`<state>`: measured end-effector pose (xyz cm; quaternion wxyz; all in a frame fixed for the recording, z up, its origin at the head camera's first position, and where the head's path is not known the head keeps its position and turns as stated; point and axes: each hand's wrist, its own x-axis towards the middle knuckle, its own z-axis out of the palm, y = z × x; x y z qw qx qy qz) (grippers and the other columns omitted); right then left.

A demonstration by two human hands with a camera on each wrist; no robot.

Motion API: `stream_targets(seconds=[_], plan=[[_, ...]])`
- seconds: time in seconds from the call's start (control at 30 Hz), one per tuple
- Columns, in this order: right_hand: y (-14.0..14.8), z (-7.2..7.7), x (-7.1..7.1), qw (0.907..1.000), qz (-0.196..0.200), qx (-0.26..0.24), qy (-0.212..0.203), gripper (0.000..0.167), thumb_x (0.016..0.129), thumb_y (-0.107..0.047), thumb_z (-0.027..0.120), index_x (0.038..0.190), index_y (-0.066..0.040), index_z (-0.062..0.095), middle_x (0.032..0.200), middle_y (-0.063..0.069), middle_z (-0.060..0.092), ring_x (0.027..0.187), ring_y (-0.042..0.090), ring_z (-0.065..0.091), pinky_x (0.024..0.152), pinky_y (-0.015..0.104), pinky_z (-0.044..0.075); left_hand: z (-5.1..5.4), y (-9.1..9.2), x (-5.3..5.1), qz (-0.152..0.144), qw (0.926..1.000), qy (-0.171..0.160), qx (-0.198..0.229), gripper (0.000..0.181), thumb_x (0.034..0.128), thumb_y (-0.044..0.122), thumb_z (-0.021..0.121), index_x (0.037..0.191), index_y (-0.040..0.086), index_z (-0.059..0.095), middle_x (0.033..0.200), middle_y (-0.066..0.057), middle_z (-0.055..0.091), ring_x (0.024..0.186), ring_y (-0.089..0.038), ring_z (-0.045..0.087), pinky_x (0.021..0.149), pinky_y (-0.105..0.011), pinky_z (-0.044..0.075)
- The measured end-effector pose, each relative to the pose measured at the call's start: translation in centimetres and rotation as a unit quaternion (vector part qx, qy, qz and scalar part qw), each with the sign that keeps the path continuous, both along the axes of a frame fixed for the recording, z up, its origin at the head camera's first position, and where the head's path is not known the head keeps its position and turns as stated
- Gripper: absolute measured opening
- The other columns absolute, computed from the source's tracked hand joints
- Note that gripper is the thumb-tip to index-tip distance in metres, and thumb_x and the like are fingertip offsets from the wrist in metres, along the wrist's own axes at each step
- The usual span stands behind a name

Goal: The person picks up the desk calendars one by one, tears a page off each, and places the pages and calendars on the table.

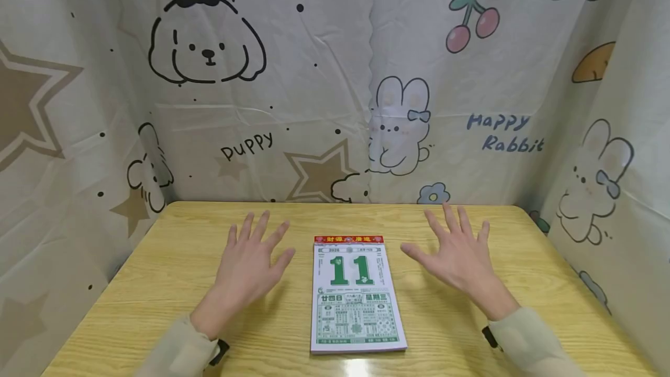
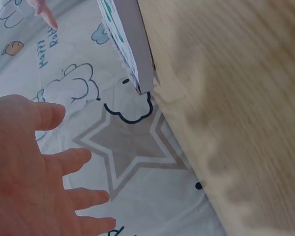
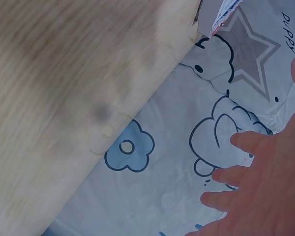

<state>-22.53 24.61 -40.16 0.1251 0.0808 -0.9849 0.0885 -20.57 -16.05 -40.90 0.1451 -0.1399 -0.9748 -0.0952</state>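
A thick tear-off calendar (image 1: 356, 295) lies flat on the wooden table, its red header strip at the far end and a large green "11" on the top page. To its left, my left hand (image 1: 248, 266) is held over the table with fingers spread, touching nothing. On the other side my right hand (image 1: 458, 258) hovers likewise, fingers apart and holding nothing. The left wrist view shows the calendar's side edge (image 2: 137, 44) beyond the spread left hand (image 2: 29, 172). Only a corner of the calendar (image 3: 214, 17) shows in the right wrist view, with the right hand (image 3: 265, 177) at right.
The light wooden table (image 1: 157, 284) has rounded far corners. A pale curtain (image 1: 314, 74) printed with puppies, rabbits and stars hangs behind it and along both sides. Dark bands sit at both wrists, by the light sleeves (image 1: 531, 339).
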Motion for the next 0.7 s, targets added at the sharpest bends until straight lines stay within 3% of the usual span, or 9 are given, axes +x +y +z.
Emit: stream_targets(seconds=[0.7], plan=[[0.2,-1.5,2.6,1.0,0.001,0.004,-0.007,0.106,0.089,-0.087,0.049,0.163,-0.012,0.041,0.169,0.028,0.021,0.154,0.055,0.013,0.113,0.085,-0.003,-0.6,0.3,2.1,-0.015,0.9999,0.0,-0.001,0.058,0.1059,0.053,0.055,0.156,0.023,0.056,0.165,-0.022,0.036,0.154,-0.049,0.023,0.121,-0.073,0.019]])
